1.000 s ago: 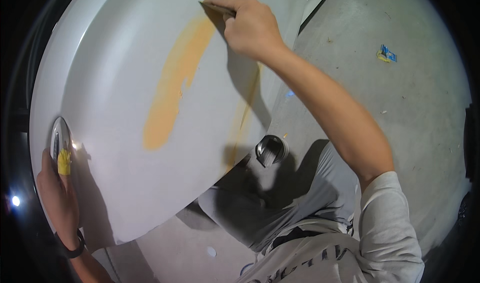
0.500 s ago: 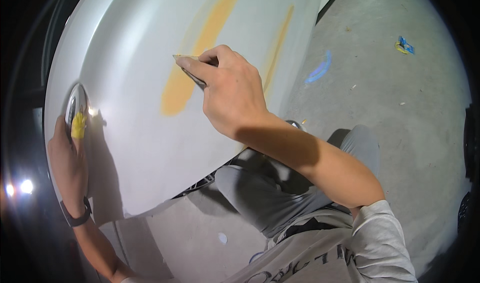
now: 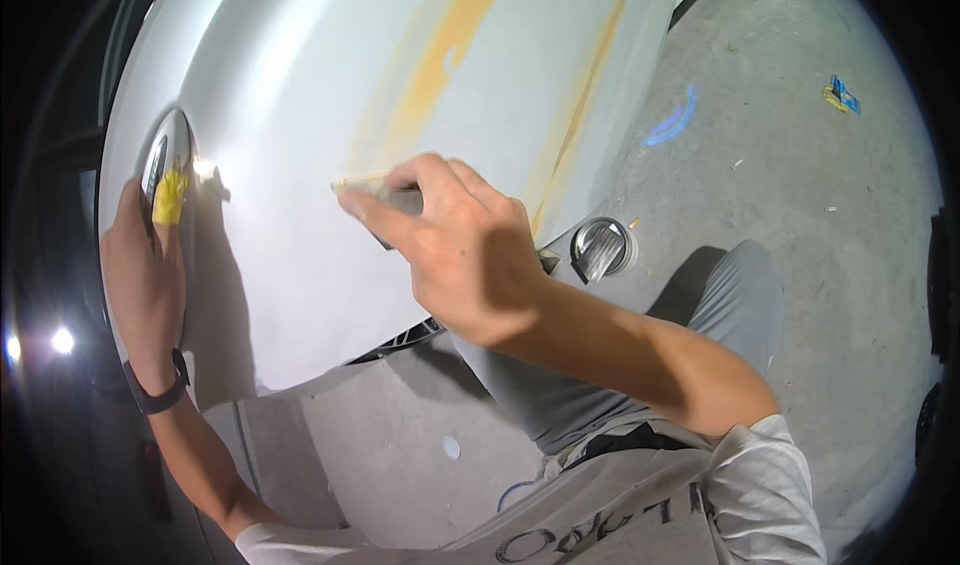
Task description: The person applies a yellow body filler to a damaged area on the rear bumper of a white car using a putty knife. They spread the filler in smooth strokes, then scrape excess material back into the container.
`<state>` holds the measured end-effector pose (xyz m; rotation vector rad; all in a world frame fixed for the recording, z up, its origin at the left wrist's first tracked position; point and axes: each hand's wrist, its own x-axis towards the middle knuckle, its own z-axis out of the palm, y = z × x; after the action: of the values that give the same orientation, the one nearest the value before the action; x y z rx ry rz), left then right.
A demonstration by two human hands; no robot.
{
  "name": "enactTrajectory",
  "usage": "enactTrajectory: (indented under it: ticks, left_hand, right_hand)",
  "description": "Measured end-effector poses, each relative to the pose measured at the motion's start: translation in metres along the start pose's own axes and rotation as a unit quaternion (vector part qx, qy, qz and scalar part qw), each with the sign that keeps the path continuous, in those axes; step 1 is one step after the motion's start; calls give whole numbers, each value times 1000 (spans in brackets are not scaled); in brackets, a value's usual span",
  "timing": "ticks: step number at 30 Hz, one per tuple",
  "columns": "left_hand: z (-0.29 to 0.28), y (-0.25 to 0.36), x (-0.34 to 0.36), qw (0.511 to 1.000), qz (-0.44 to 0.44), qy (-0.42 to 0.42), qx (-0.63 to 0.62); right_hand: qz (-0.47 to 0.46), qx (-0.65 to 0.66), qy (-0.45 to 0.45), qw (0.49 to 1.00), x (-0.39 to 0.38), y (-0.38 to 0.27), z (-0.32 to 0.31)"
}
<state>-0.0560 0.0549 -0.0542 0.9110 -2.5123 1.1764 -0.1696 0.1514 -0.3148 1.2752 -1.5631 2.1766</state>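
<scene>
well, right hand (image 3: 468, 250): grip pinched on thin spreader (image 3: 404, 201)
orange streak (image 3: 462, 27): uneven pressure could gouge it
left hand (image 3: 145, 275): at handle (image 3: 179, 130), grip too shadowed to tell

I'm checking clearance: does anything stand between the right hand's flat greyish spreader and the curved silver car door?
Nothing visible does: the right hand holds the spreader at the door, near an orange streak.

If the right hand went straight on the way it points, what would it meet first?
The right hand would first cross more pale panel, which its flat scraper seems to touch; beyond, perhaps the upper end of the handle, though depth is unclear.
</scene>
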Motion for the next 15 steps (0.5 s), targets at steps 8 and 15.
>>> enactTrajectory:
  ticks: [8,15]
  left_hand:
    - [5,-8,-2,1000,10,-7,-11]
    - [2,-7,6,991,-82,-93,59]
  right_hand:
    - [150,3,29,988,105,138,-97]
    - [216,-94,65,970,231,240,-146]
